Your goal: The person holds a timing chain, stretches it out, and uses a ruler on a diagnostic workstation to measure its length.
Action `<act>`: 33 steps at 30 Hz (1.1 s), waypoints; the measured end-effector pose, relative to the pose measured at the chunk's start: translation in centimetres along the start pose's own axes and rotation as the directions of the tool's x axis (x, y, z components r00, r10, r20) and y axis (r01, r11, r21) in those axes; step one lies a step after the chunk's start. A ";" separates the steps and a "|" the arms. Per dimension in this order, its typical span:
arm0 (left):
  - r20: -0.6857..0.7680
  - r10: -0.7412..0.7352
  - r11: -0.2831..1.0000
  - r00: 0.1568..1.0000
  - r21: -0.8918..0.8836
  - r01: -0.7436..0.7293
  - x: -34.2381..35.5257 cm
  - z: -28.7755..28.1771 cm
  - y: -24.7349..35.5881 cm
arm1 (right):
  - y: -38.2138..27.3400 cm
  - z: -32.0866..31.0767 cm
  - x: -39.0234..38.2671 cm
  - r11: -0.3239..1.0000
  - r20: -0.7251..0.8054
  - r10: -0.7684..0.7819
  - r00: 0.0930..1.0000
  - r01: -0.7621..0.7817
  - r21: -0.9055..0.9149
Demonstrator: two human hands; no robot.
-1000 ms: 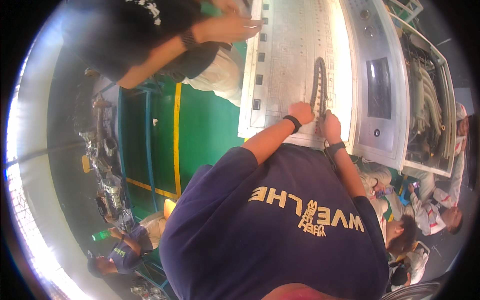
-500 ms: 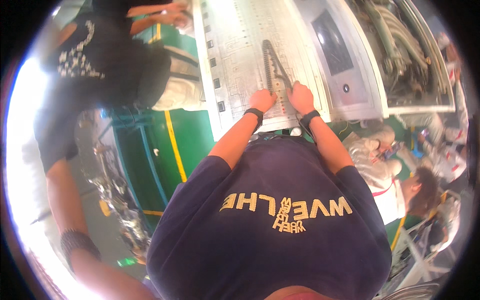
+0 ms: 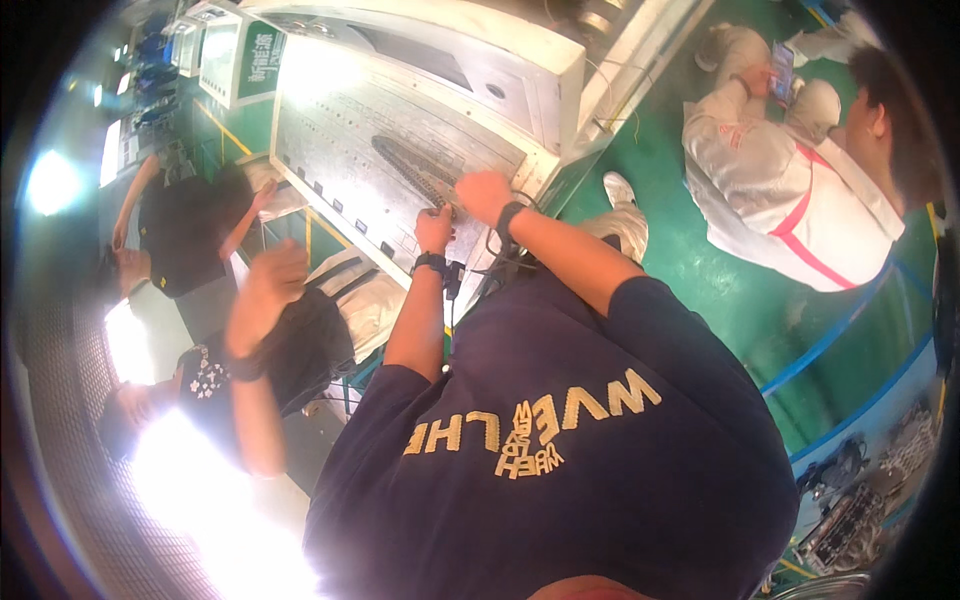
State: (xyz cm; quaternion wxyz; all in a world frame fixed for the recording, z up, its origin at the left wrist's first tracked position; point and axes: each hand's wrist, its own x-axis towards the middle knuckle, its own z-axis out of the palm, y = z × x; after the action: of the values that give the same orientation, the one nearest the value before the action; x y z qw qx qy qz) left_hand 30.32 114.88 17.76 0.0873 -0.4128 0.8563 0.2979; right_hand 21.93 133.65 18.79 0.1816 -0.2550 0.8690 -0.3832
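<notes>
A dark, looped, ribbed strip (image 3: 402, 163) lies on a silver panel (image 3: 335, 115) with small holes and square ports. My left hand (image 3: 434, 226) is closed on the strip's near end, a dark band round its wrist. Just to its right and a little higher, my right hand (image 3: 482, 196) has curled fingers at the same end of the strip, partly hiding it. Black cables (image 3: 495, 250) hang below the hands at the panel's near edge.
A white cabinet housing (image 3: 558, 100) borders the panel. Co-workers in dark shirts are at the left, one hand (image 3: 275, 280) raised near my left arm. A person in white (image 3: 780, 210) sits low at the right, holding a phone (image 3: 783, 70). Green floor (image 3: 640, 280) runs beneath.
The view has swung round, so the panel now slants and more co-workers show. Both hands remain at the strip, my right now higher than my left. A co-worker's hand has risen on the left.
</notes>
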 end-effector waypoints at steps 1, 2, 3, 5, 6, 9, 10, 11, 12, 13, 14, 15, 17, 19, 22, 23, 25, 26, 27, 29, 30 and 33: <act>0.006 -0.053 0.998 0.999 0.027 0.052 0.2 0.5 -0.3 | 0.3 -0.1 -0.4 1.000 -0.003 -0.027 1.000 0.027 0.015; 0.007 -0.084 0.996 0.996 0.039 0.084 0.2 0.8 -0.3 | 0.7 -0.4 -0.9 1.000 0.000 -0.022 1.000 0.022 0.011; 0.010 -0.111 0.993 0.994 0.035 0.111 0.3 1.2 -0.5 | 1.0 -0.7 -1.3 1.000 0.004 -0.023 1.000 0.023 0.003; -0.084 0.022 0.985 0.996 0.173 -0.007 0.1 1.6 -0.9 | 1.4 -0.8 -2.0 0.999 0.032 -0.038 0.999 0.039 -0.010; -0.106 0.051 0.989 0.993 0.144 -0.035 -0.1 1.7 -1.2 | 1.6 -0.6 -2.3 0.997 0.040 -0.076 0.996 0.077 -0.032; -0.065 0.051 0.983 0.997 0.179 -0.038 -1.1 1.5 -1.1 | 1.7 -0.2 -2.7 0.989 0.047 -0.134 0.990 0.137 -0.061; -0.131 0.105 0.981 0.986 0.176 -0.081 -1.6 1.5 -0.6 | 1.8 -0.1 -2.7 0.992 0.087 -0.105 0.991 0.110 -0.059; -0.196 0.167 0.975 0.966 0.177 -0.133 -2.0 1.4 -0.1 | 1.8 -0.1 -2.7 0.984 0.045 -0.164 0.986 0.166 -0.066; -0.222 0.135 0.984 0.966 0.149 -0.103 -2.2 1.3 0.8 | 1.9 -0.2 -2.7 0.984 0.100 -0.153 0.983 0.160 -0.073; -0.258 0.163 0.986 0.952 0.080 -0.147 -2.2 1.2 1.9 | 2.0 -0.4 -2.7 0.986 0.133 -0.124 0.983 0.138 -0.097; -0.294 0.180 0.983 0.939 0.011 -0.185 -2.2 1.0 3.1 | 2.0 -0.8 -2.7 0.989 0.161 -0.117 0.980 0.130 -0.070; -0.315 0.213 0.976 0.925 0.017 -0.219 -1.8 1.0 4.5 | 2.0 -1.2 -2.7 0.984 0.179 -0.135 0.975 0.153 -0.090; -0.303 0.223 0.973 0.927 0.014 -0.230 -0.7 1.2 6.9 | 1.9 -2.1 -3.1 0.975 0.244 -0.119 0.963 0.160 -0.153; -0.289 0.176 0.981 0.941 -0.031 -0.193 0.5 1.8 8.9 | 1.9 -3.2 -3.0 0.969 0.278 -0.118 0.953 0.171 -0.176; -0.154 0.081 0.991 0.985 0.119 -0.063 0.7 3.0 10.0 | 2.5 -4.9 -3.0 0.972 0.260 -0.006 0.966 0.066 -0.225; -0.164 0.099 0.991 0.981 0.109 -0.082 0.5 3.2 9.8 | 2.9 -5.4 -3.0 0.967 0.281 -0.014 0.960 0.084 -0.241; -0.187 0.116 0.990 0.975 0.096 -0.099 0.5 2.9 9.0 | 3.4 -6.1 -2.6 0.971 0.214 0.065 0.975 -0.013 -0.238; -0.190 0.154 0.988 0.970 0.061 -0.145 0.4 2.5 8.2 | 3.6 -6.4 -2.6 0.975 0.220 0.075 0.973 -0.026 -0.221; -0.217 0.219 0.975 0.951 0.023 -0.219 0.2 2.0 7.4 | 3.7 -6.5 -2.5 0.976 0.247 0.071 0.966 -0.017 -0.217; -0.266 0.102 0.994 0.959 -0.013 -0.109 1.7 0.1 5.6 | 3.8 -6.6 -2.6 0.975 0.206 0.077 0.976 -0.031 -0.220; -0.331 0.051 0.994 0.942 -0.074 -0.080 2.2 -0.6 4.7 | 3.8 -6.5 -2.6 0.974 0.223 0.090 0.971 -0.039 -0.222; -0.346 -0.067 0.984 0.936 -0.179 0.004 3.4 -1.1 3.0 | 3.4 -6.2 -3.0 0.981 0.206 0.085 0.975 -0.046 -0.187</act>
State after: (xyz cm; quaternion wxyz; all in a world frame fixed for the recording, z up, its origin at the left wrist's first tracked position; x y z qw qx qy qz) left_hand 25.92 113.44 18.60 -0.0978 -0.4808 0.8209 0.2923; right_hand 20.11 140.89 20.53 0.2623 -0.2813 0.8836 -0.2669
